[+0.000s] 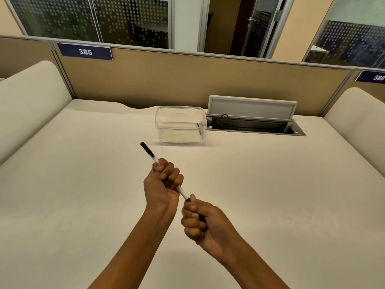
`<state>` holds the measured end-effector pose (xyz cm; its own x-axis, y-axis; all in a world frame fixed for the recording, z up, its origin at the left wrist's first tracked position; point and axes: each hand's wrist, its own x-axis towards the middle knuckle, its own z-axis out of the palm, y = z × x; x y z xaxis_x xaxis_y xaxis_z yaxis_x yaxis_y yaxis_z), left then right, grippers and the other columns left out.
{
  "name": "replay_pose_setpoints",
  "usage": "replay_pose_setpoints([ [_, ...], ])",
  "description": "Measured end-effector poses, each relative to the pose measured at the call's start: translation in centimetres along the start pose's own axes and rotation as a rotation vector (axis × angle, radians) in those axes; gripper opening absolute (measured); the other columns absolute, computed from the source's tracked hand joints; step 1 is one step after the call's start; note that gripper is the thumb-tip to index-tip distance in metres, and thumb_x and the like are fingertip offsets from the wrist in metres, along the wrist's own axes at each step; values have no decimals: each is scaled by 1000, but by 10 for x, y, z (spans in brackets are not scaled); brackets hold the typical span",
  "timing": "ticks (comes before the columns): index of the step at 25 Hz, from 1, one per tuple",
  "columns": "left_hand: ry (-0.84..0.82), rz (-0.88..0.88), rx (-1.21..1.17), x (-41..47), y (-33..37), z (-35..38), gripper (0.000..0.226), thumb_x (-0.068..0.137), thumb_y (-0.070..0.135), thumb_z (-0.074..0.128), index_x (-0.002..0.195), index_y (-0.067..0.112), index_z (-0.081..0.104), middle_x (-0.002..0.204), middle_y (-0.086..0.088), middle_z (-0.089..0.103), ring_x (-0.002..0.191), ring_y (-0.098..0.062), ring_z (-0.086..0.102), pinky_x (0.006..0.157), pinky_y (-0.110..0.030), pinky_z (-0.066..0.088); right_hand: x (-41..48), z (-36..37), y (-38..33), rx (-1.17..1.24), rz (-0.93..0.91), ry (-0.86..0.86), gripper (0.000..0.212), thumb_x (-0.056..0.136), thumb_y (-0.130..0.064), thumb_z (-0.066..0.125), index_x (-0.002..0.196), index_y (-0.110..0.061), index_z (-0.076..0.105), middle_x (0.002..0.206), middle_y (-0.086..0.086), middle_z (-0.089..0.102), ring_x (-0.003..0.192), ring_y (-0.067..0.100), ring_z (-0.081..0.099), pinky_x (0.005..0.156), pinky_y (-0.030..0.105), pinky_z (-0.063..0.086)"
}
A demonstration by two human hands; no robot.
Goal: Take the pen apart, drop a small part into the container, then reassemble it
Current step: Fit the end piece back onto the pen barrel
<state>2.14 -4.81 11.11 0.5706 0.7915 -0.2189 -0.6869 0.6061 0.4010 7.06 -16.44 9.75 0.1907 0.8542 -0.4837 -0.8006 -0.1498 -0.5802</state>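
Note:
A slim white pen [182, 192] with black ends is held slantwise above the cream desk [83, 195], its far black end pointing up and left. My left hand [163, 183] is wrapped in a fist around the middle of the barrel. Closer to me, my right hand [199, 223] is fisted around the pen's near black end, which is mostly hidden inside the fingers. A clear plastic container [180, 124] with no lid stands on the desk beyond the hands, apart from them, and looks empty.
An open cable hatch [255, 126] with a raised grey flap is set into the desk right of the container. A tan partition [187, 80] with the sign 385 closes off the back. Padded cream dividers [31, 94] flank both sides.

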Motion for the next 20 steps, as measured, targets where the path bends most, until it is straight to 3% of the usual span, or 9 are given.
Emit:
replay_pose_setpoints([
  [1,-4,1,3,-1,0,1,46,95,7,22,53,17,38,40,8,31,33,-5,24,34,-17,21,0,0,-2,199,88,-50,31,93,-17,45,62,-11,47,53,-3,31,38,5,22,36,16,16],
  [3,7,8,13,0,-1,2,43,95,7,22,55,17,36,40,8,31,33,-5,23,34,-18,21,-1,0,-6,207,83,-48,29,91,-19,47,64,-10,48,54,-2,33,38,5,23,37,16,17],
  [5,41,16,18,1,-1,3,42,92,4,22,55,17,35,40,8,31,33,-6,23,35,-18,20,-1,0,-5,-245,-130,78,37,98,-29,42,66,-12,52,55,-3,40,40,6,29,39,16,23],
  [8,86,26,10,0,-2,4,41,92,2,22,56,17,36,40,8,31,34,-6,23,35,-18,22,2,-8,3,-1106,-716,338,36,93,-39,43,74,-15,60,59,-10,51,49,6,43,48,12,35],
  [10,104,34,6,-1,-4,5,41,91,2,22,56,17,37,40,7,31,34,-6,23,34,-18,23,4,-10,6,-1377,-911,354,33,92,-36,44,80,-10,60,65,-9,50,54,6,43,51,11,34],
  [12,97,36,21,-2,-5,6,41,91,2,22,55,17,36,40,7,31,34,-6,23,34,-17,22,5,-10,8,-1440,-934,361,30,93,-29,46,75,-9,59,63,-8,48,53,5,41,51,13,32],
  [14,67,32,54,-3,-5,8,40,92,4,23,56,17,35,41,8,31,34,-6,23,35,-18,21,4,-3,7,-1161,-752,362,34,96,-23,49,65,-12,57,53,-11,45,45,5,38,47,15,30],
  [18,-20,-5,53,-5,-1,6,39,93,7,23,57,17,34,40,9,30,34,-5,20,34,-17,19,3,2,-6,93,73,86,40,97,-18,40,59,-11,50,50,-4,33,35,5,23,33,17,18],
  [20,-42,-8,64,-6,0,3,38,91,5,23,56,17,33,40,9,30,39,-6,13,34,-17,19,0,1,-6,179,105,50,40,97,-19,40,60,-11,52,52,-3,33,36,5,22,34,17,18],
])
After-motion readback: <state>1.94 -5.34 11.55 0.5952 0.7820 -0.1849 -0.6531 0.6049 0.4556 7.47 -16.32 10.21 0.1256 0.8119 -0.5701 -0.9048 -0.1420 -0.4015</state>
